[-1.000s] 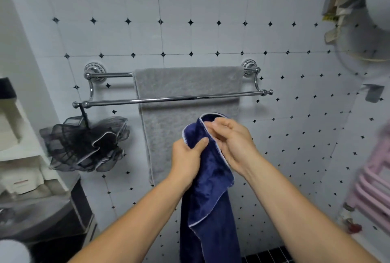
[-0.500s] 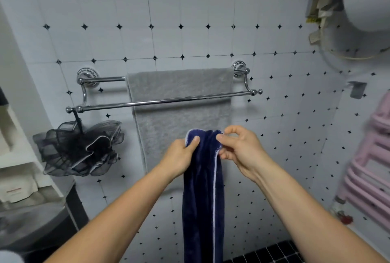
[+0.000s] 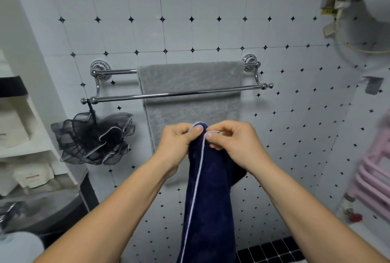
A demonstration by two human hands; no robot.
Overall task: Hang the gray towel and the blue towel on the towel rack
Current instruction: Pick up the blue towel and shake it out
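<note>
Black mesh sponge (image 3: 95,138) hangs off towel rack (image 3: 179,94) front bar; gray towel (image 3: 190,81) occupies rear bar. Left hand (image 3: 177,144) and right hand (image 3: 234,142) pinch blue towel (image 3: 209,199) top edge, white-piped, hanging folded.

To my left a black mesh bath pouf (image 3: 95,137) with pale edging hangs by a black cord against the white wall tiles (image 3: 190,20), which carry small black diamonds at their corners. Further left I see a white shelf unit (image 3: 31,146) holding pale containers, and below it a dark cabinet (image 3: 84,203) with a grey, blurred top. Up at my right a large white rounded appliance (image 3: 375,5) sits on the wall with paper tags (image 3: 335,7) beside it, a pink radiator (image 3: 373,176) stands lower right, and black floor tiles (image 3: 272,250) show at the bottom.
</note>
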